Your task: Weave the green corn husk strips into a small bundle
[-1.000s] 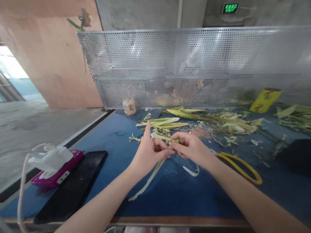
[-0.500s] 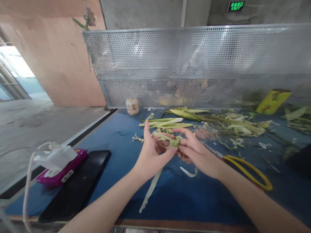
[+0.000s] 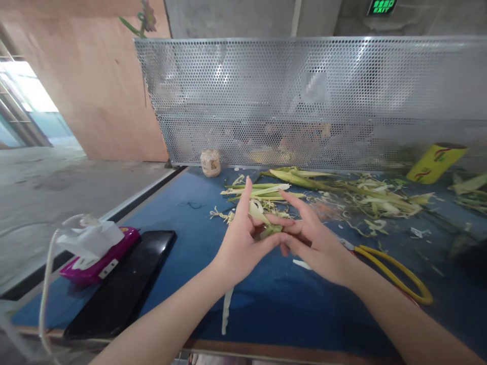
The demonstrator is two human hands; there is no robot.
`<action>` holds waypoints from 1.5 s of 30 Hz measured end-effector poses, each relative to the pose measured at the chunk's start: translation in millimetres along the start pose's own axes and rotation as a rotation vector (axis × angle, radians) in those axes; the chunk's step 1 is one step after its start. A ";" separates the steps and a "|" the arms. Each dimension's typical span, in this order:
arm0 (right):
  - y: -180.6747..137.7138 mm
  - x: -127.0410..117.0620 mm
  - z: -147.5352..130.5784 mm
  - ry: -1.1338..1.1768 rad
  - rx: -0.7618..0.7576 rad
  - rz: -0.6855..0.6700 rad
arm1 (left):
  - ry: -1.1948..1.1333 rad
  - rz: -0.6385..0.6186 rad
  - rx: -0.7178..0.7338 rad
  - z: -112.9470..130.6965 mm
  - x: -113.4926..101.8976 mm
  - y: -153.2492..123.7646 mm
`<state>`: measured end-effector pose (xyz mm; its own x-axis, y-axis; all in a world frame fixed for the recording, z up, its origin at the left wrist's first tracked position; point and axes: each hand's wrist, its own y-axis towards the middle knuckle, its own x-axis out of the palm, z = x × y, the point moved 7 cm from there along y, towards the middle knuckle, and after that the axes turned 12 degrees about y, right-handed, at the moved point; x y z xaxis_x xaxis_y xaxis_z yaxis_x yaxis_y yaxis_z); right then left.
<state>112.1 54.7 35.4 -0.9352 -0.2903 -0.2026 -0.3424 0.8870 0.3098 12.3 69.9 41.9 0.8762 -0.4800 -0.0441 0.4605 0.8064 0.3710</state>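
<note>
My left hand (image 3: 241, 243) and my right hand (image 3: 314, 241) meet over the blue table (image 3: 190, 228), both pinching a small folded green leaf piece (image 3: 268, 230). A pale leaf strip (image 3: 227, 309) hangs down from it under my left wrist toward the table's front edge. My left forefinger points up; the right forefinger is stretched toward the leaf. Just behind the hands lies a bundle of green and white leaf strips (image 3: 262, 191).
Yellow-handled scissors (image 3: 395, 274) lie right of my right hand. A heap of leaf scraps (image 3: 361, 197) spreads at the back right by a yellow can (image 3: 436, 162). A pink tissue box (image 3: 95, 248) and black tablet (image 3: 122, 284) lie left. A perforated metal screen (image 3: 304, 101) closes the back.
Both hands rose slightly and drew closer together, folding the leaf piece tighter. The hanging strip swung in under my left wrist. The camera shifted a little left.
</note>
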 end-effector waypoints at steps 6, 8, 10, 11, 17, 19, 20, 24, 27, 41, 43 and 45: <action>0.0 -0.5 -9.2 -0.027 -0.033 0.007 | 0.132 0.166 0.007 -1.4 -15.6 3.0; 0.5 -0.7 -7.4 -0.032 -0.020 0.008 | 0.139 0.183 0.001 -2.0 -18.3 3.7; 1.3 -0.5 -4.5 -0.019 0.008 0.001 | 0.147 0.219 0.014 -0.2 -22.4 4.3; 1.7 -0.7 -3.2 -0.004 0.023 0.001 | 0.149 0.240 0.024 1.2 -24.7 4.7; 1.4 -2.2 -2.7 -0.009 0.051 0.011 | 0.039 0.272 -0.038 0.1 -31.0 7.9; 0.5 -0.2 -3.1 -0.023 0.046 -0.012 | -0.018 0.270 -0.058 -1.4 -30.4 7.9; 0.1 0.8 -3.2 -0.028 0.044 -0.023 | -0.039 0.264 -0.063 -2.2 -29.8 8.1; 0.2 1.7 -4.4 -0.095 0.016 -0.035 | -0.077 0.276 -0.107 -6.3 -30.8 9.4; 1.1 0.4 -3.4 -0.137 0.012 -0.031 | -0.157 0.305 -0.188 -11.3 -33.6 9.7; 2.5 -3.4 -5.8 0.081 -0.040 -0.031 | 0.302 0.224 0.107 5.2 -31.8 7.9; 1.8 -1.7 -5.4 0.052 -0.032 -0.049 | 0.346 0.264 0.191 12.9 -32.2 5.7; 1.1 0.5 -4.1 0.035 -0.023 -0.071 | 0.346 0.254 0.258 18.2 -29.4 3.8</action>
<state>110.9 54.1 39.4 -0.9110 -0.3646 -0.1926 -0.4094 0.8553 0.3176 -14.3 80.8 61.5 0.9722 -0.1016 -0.2111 0.2142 0.7501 0.6257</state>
